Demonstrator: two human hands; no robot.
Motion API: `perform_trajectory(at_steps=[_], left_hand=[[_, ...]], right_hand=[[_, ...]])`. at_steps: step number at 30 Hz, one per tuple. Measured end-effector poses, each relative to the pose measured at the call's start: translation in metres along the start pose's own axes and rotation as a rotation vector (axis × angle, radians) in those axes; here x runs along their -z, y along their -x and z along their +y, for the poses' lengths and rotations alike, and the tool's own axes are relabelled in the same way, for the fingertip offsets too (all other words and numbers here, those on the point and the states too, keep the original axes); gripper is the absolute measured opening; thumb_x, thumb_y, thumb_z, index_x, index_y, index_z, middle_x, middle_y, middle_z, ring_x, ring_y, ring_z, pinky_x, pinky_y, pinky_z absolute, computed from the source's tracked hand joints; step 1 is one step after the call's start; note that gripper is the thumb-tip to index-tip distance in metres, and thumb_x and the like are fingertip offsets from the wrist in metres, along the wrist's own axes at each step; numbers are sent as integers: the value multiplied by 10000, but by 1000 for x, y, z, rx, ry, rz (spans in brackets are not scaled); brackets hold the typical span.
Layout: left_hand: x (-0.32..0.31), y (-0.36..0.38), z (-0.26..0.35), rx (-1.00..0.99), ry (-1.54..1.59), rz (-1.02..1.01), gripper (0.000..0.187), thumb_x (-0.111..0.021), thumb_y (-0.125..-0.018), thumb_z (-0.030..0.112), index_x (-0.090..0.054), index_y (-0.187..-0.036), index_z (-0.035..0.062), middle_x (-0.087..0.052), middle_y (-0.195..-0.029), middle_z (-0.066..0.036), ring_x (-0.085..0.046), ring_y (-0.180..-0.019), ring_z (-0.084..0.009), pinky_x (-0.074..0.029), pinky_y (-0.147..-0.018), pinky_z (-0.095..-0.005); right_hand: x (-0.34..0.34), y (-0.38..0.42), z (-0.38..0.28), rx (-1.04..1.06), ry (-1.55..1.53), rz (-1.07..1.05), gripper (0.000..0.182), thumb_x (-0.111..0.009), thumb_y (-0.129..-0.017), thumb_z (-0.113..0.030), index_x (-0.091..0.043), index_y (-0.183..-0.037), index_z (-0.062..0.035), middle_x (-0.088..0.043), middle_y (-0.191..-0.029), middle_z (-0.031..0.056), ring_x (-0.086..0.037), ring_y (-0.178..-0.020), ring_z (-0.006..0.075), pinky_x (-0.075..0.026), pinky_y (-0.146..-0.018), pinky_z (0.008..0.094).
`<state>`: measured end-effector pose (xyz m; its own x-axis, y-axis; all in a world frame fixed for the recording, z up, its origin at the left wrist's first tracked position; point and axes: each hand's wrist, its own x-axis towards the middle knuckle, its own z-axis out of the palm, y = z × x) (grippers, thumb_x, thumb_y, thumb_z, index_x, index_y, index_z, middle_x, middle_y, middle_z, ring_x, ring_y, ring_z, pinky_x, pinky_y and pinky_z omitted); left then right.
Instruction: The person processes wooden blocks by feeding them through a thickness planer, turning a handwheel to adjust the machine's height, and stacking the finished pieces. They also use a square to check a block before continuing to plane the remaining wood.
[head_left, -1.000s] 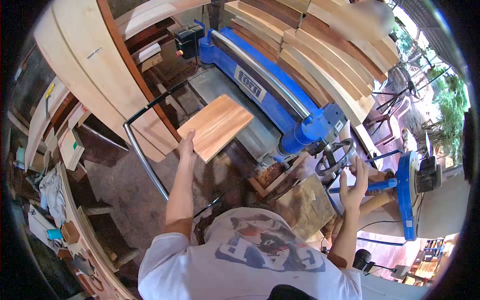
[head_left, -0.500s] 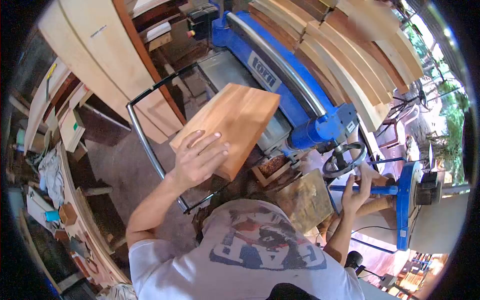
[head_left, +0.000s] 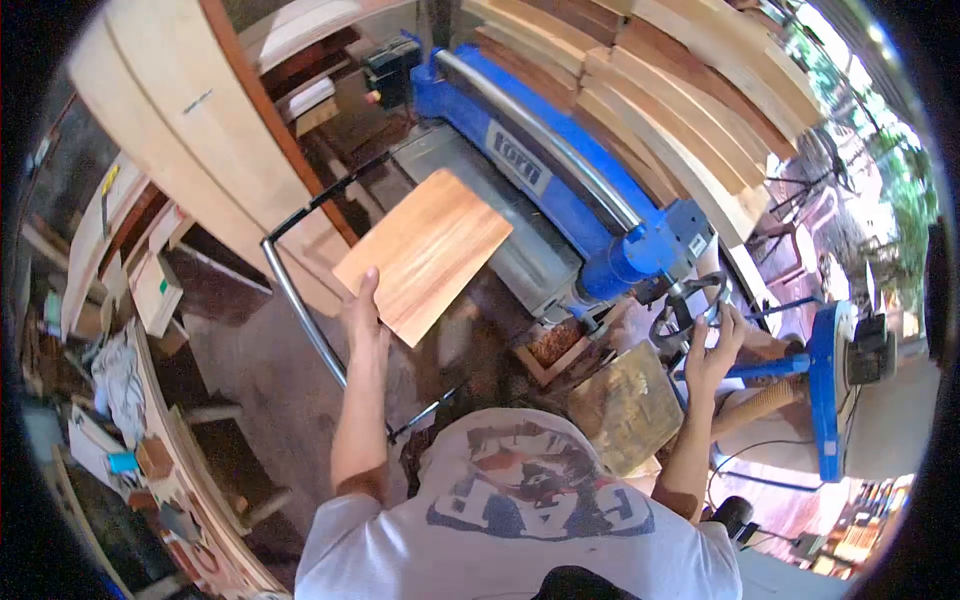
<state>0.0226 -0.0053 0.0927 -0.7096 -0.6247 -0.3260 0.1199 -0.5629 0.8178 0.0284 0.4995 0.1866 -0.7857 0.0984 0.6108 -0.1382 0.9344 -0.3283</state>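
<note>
Board: a flat reddish wooden board is held out in front of the person, tilted, above the grey infeed table of the blue planer.
Left hand: the left hand grips the board's near left edge, thumb up along the side, arm stretched forward.
Right hand: the right hand is curled on the rim of the dark handwheel at the planer's right end.
Machine: the planer's long blue body carries a silver bar along its top; a chrome tube frame curves round its front.
Surroundings: pale curved planks are stacked behind the machine, tall boards lean at the left, and a small box of wood chips sits on the dusty floor.
Edge of room: daylight and green plants show at far right.
</note>
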Motion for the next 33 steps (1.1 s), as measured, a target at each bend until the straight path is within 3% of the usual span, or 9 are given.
perform_trajectory(at_steps=[4,8,13,16,17,20,24,27,33], left_hand=[[21,-57,-78,153,127,-41,528,-689,-927,79,-461,-1392,-22,-597,-1320,-154,-618,-1183,-297,-549,-975,-441],[23,-115,-124,290,160,-203,496,-686,-942,153,-503,-1369,-19,-611,-1305,-156,-624,-1164,-280,-538,-972,-432],[-45,-141,-131,133,-321,-40,563,-654,-947,352,-553,-1317,-60,-632,-1264,-197,-617,-1168,-328,-482,-1013,-449],[-107,-91,-100,-57,-755,80,602,-628,-920,347,-528,-1270,-132,-605,-1255,-300,-593,-1182,-399,-441,-1030,-470],[-127,-75,-85,-126,-927,136,605,-621,-906,323,-513,-1252,-161,-590,-1255,-340,-583,-1186,-425,-431,-1027,-475],[-121,-158,-195,-438,-872,353,652,-569,-923,357,-494,-1240,-207,-575,-1224,-397,-562,-1193,-477,-398,-1054,-495],[-167,-127,-181,-334,-1090,376,868,-471,-985,475,-210,-1480,-189,-282,-1517,-400,-264,-1449,-483,-190,-1209,-503],[-177,-118,-172,-247,-1070,273,875,-399,-1021,527,-86,-1540,-104,-106,-1581,-371,-114,-1480,-503,-115,-1212,-576],[-183,-126,-181,-325,-1156,255,889,-387,-1017,541,-94,-1533,-120,-105,-1580,-371,-126,-1475,-503,-120,-1205,-584]], right_hand=[[-7,6,1,-137,-85,-71,546,-635,-953,-195,-461,-1414,40,-544,-1306,254,-522,-1198,388,-411,-1032,439],[-9,4,-10,-65,-132,-50,614,-665,-924,-175,-425,-1442,51,-529,-1326,253,-526,-1197,381,-416,-1030,420],[-12,13,-1,-121,-81,-87,625,-671,-925,-183,-418,-1451,43,-517,-1339,262,-524,-1210,379,-432,-1012,424],[-18,11,9,-38,-96,-3,624,-700,-909,-183,-455,-1462,-28,-539,-1252,166,-561,-1059,268,-523,-760,331],[-17,9,6,-61,-97,-2,591,-693,-912,-162,-472,-1446,-33,-534,-1275,158,-553,-1054,252,-515,-779,340],[-15,7,5,-65,-77,-15,579,-684,-914,-137,-476,-1444,-37,-533,-1291,158,-544,-1077,241,-505,-822,348],[-12,4,0,-148,-113,-67,565,-652,-924,-175,-467,-1419,27,-497,-1333,263,-504,-1210,397,-417,-1008,445],[-9,-7,0,-137,-37,-24,536,-634,-939,-186,-481,-1391,58,-472,-1364,280,-473,-1267,418,-373,-1066,493],[19,-97,-13,60,18,234,514,-627,-951,-160,-488,-1385,80,-444,-1438,268,-428,-1346,393,-332,-1118,480]])
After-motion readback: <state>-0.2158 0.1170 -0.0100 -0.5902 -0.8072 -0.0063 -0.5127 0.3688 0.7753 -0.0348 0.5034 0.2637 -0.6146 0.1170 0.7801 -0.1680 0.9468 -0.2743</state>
